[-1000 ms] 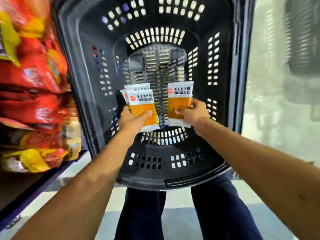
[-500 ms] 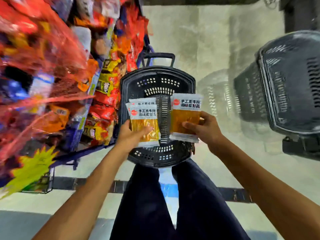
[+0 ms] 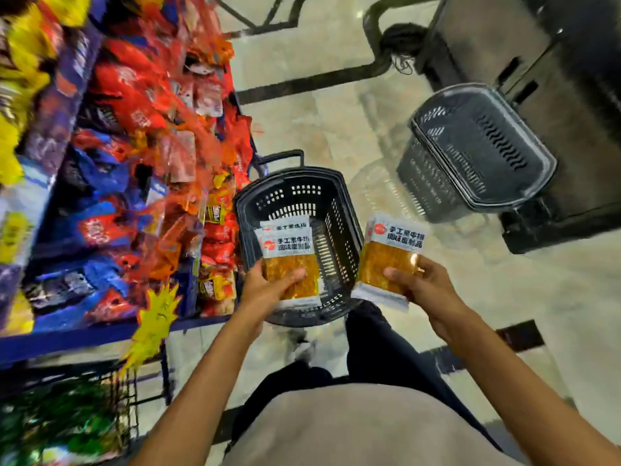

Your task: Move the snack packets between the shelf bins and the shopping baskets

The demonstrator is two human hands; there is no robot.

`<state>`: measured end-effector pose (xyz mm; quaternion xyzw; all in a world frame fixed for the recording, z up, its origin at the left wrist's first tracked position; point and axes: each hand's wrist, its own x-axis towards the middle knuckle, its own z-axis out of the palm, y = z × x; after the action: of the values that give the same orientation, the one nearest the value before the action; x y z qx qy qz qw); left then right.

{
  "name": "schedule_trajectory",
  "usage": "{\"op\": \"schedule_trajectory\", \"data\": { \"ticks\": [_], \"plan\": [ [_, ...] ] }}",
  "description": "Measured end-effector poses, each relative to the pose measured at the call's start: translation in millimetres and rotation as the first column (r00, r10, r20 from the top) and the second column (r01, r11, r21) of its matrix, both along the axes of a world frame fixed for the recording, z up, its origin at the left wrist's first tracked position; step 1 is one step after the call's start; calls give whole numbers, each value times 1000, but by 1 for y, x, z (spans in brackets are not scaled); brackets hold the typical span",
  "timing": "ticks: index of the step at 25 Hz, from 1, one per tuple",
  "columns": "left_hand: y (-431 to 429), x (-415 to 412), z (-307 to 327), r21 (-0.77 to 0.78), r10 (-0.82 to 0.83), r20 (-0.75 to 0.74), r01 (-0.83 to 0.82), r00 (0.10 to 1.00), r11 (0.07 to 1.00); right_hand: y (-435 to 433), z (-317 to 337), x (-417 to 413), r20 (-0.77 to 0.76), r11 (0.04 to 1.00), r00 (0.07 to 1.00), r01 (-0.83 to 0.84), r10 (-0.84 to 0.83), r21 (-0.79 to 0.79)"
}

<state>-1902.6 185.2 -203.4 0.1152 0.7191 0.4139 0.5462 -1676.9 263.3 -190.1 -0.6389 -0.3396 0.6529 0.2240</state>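
Emptying the black basket, seemingly.
Left grip pinches a stacked pair over it; right grip pinches another packet just right of it.

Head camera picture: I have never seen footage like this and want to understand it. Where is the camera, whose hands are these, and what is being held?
There is no machine here. A person wears one wide-angle camera on the head, so you look forward and down as they do, and the two bare hands are their own. The left hand grips a small stack of orange snack packets, at least two. It holds them above an open black basket that stands on the floor. The right hand grips another orange packet, just to the right of that basket. On the left are shelf bins crammed with red, blue and yellow packets, too blurred to read. Farther right stands a second black basket.
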Motion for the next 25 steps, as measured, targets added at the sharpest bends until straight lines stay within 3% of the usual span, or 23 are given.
{"op": "schedule_trajectory", "data": {
  "ticks": [8, 17, 25],
  "plan": [
    [-40, 10, 13, 88, -380, 27, 376, 925, 922, -138, 20, 33, -18, 925, 925, 380, -380, -22],
    [-5, 147, 37, 184, -773, 11, 759, 634, 625, -223, 27, 124, -60, 719, 719, 694, -692, 34],
    [-34, 308, 35, 159, -899, 6, 887, 438, 433, -294, 24, 245, -67, 516, 516, 857, -854, 19]
  ]
}}
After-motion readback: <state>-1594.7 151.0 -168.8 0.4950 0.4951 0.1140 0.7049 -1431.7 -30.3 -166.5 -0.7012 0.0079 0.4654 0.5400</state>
